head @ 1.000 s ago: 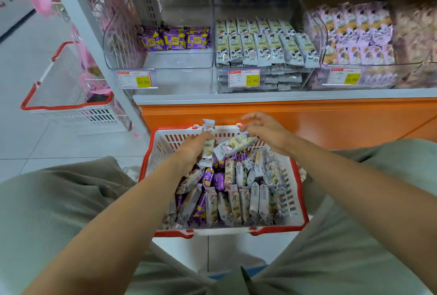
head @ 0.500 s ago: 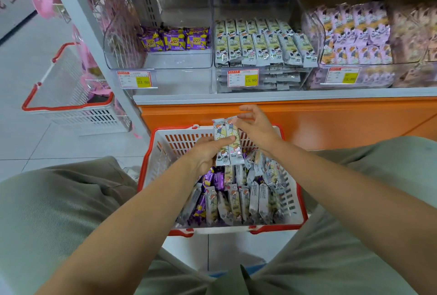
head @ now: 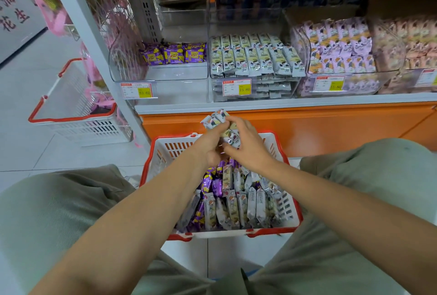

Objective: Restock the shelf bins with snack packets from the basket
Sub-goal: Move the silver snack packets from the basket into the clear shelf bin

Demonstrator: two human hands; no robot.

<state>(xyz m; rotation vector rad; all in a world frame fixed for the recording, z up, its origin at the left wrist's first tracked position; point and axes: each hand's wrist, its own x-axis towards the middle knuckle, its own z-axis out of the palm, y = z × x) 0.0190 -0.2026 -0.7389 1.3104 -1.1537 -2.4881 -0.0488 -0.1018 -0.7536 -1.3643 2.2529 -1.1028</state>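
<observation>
A red-rimmed white basket (head: 165,150) stands on the floor between my knees, full of grey-white and purple snack packets (head: 236,205). Above its far edge my left hand (head: 210,145) and my right hand (head: 248,148) together hold a small bunch of grey-white packets (head: 218,119), fingers curled round them. On the shelf above, the middle clear bin (head: 255,91) holds rows of the same grey-white packets. The left clear bin (head: 165,75) has three purple packets at its back.
A second white basket (head: 78,119) with red handles stands on the floor at the left by the shelf post. More bins with pinkish packets (head: 335,49) sit to the right. An orange base panel (head: 331,124) runs below the shelf, right behind the basket.
Both hands gathered packets from the basket into one bunch and lifted it a little toward the shelf. The view has tilted up, showing more of the shelf.
</observation>
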